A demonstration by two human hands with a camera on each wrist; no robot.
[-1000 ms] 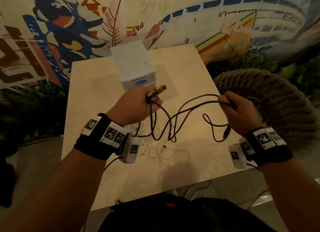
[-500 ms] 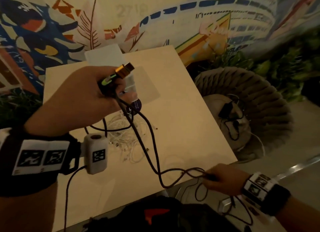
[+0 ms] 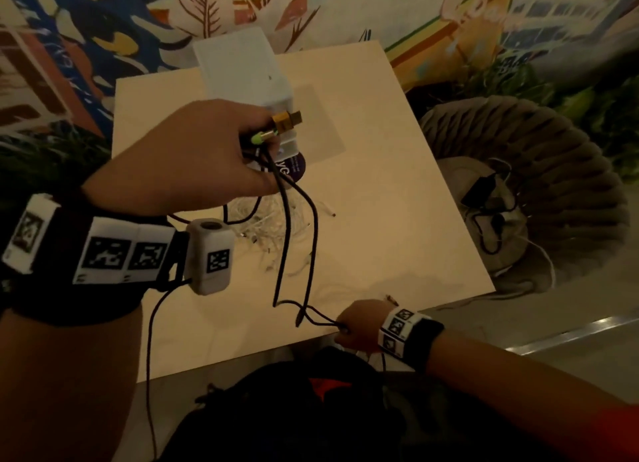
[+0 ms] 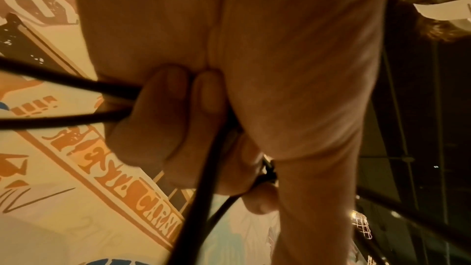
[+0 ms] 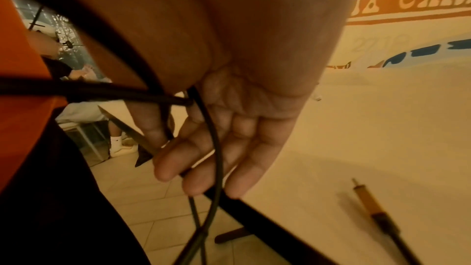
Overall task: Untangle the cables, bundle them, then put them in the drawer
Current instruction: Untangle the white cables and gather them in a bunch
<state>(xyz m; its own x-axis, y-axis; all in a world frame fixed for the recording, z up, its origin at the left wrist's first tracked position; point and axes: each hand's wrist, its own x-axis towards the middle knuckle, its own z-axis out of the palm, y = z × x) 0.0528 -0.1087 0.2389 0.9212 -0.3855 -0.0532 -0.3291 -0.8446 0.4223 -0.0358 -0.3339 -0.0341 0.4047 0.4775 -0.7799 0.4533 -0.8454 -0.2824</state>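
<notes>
My left hand (image 3: 262, 150) is raised above the table (image 3: 397, 202) and grips the black cable (image 3: 281, 247) just behind its gold plug (image 3: 287, 121) and green sleeve. In the left wrist view its fingers (image 4: 173, 118) curl round several black strands (image 4: 201, 188). The cable hangs down in two strands to my right hand (image 3: 349, 327) at the table's near edge. There, thumb and fingers (image 5: 183, 158) hold the cable (image 5: 216, 148). A tangle of white cables (image 3: 262, 219) lies on the table under my left hand. The white drawer box (image 3: 238, 64) stands at the back.
A loose brown plug (image 5: 377, 209) lies on the table beside my right hand. A round woven seat (image 3: 553, 171) at the right holds a black adapter and more cables. A dark bag (image 3: 294, 409) sits below the near edge. A painted wall runs behind.
My right hand has drawn its part of the black cable down and toward me, to the table's near edge. My left hand has lifted the plug end, so the cable hangs straighter.
</notes>
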